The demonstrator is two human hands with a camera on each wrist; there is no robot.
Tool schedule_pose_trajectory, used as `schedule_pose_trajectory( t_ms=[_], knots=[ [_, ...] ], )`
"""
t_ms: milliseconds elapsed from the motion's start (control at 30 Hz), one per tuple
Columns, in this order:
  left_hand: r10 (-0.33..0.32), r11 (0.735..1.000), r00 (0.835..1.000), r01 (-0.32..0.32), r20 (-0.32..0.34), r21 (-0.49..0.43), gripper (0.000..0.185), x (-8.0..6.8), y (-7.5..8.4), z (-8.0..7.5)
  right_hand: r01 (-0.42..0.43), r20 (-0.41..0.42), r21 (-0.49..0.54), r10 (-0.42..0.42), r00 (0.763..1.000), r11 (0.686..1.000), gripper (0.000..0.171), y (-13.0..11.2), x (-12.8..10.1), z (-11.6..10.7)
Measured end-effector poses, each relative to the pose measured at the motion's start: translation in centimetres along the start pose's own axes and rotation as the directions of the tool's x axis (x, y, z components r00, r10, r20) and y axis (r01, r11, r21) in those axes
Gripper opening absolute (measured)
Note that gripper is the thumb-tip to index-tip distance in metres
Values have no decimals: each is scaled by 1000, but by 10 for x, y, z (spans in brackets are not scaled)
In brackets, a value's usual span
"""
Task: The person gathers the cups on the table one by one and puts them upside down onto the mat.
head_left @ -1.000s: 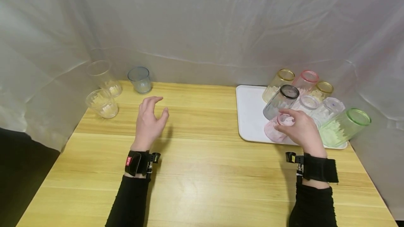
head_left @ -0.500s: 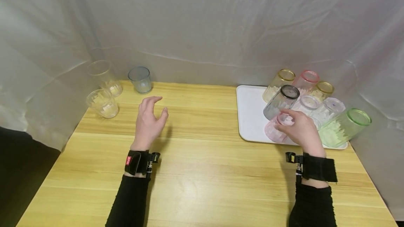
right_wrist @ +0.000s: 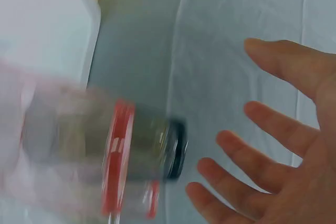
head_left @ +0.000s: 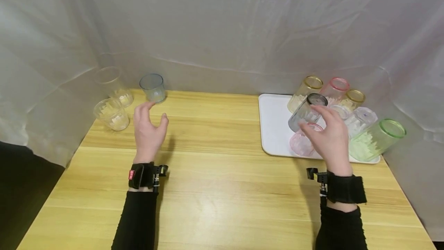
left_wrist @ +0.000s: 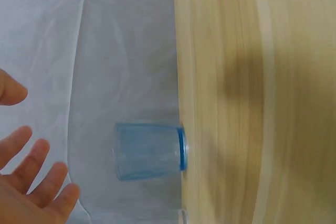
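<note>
My left hand [head_left: 149, 126] hovers open over the wooden table [head_left: 215, 173], fingers spread, just short of an upright blue cup [head_left: 152, 87]. The left wrist view shows that blue cup [left_wrist: 149, 151] beyond my fingertips [left_wrist: 31, 182], not touched. My right hand [head_left: 327, 130] is open with fingers spread above a pale pink cup [head_left: 301, 144] lying at the front of the white tray [head_left: 274, 126]. Its index finger reaches beside a tilted grey cup [head_left: 305, 112]. In the right wrist view my right hand [right_wrist: 273, 171] holds nothing; the grey cup [right_wrist: 157, 148] is blurred beside it.
Two clear ribbed cups [head_left: 111, 114] [head_left: 116, 88] stand at the table's far left corner. The tray also carries two yellow cups [head_left: 305, 90] [head_left: 354, 98], a red-rimmed cup [head_left: 335, 87], clear cups [head_left: 362, 119] and a green cup [head_left: 376, 140] leaning over its right edge. White cloth surrounds the table.
My left hand has moved left and farther away, toward the blue cup. My right hand has come off the pink cup, risen and spread its fingers by the grey cup.
</note>
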State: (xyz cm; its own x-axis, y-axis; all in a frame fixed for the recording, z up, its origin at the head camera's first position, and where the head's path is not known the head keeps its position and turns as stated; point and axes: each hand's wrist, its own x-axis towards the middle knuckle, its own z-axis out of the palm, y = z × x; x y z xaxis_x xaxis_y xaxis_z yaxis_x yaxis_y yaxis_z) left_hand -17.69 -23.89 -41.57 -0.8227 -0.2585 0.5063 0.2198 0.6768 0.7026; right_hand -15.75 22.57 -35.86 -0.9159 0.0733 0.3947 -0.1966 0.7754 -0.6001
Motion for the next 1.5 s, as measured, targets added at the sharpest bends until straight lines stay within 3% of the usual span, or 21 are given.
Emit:
schedule_pose_trajectory(
  t_ms=[133,300,567,733,867,967,1067,1400,1500],
  knots=[
    [-11,1000,995,9,-103,-21,51,6,-8,-6,113,-54,73,-109,993,991,55,-21,-3,17],
    [-58,997,975,47,-215,-54,58,14,-15,-14,239,-57,77,-235,970,968,55,-38,-6,39],
    [-139,990,927,128,-348,-54,76,24,-25,-31,351,28,163,-360,933,922,54,-67,-23,73],
    [-262,965,884,246,-387,-92,96,28,-37,-38,383,99,202,-408,908,901,54,-84,-36,89],
    [-398,917,833,369,-385,-149,112,31,-49,-42,377,164,203,-411,897,904,54,-92,-45,97],
    [-499,867,787,457,-363,-200,118,32,-57,-44,382,197,196,-418,887,903,54,-96,-48,100],
    [-568,823,752,515,-336,-240,121,30,-65,-46,391,209,190,-426,880,901,54,-98,-51,103],
    [-720,690,669,662,-184,-293,124,35,-84,-52,384,242,184,-420,874,905,57,-98,-52,104],
    [-739,668,654,679,-164,-305,123,38,-89,-53,382,253,187,-420,872,905,57,-98,-53,105]
  ],
)
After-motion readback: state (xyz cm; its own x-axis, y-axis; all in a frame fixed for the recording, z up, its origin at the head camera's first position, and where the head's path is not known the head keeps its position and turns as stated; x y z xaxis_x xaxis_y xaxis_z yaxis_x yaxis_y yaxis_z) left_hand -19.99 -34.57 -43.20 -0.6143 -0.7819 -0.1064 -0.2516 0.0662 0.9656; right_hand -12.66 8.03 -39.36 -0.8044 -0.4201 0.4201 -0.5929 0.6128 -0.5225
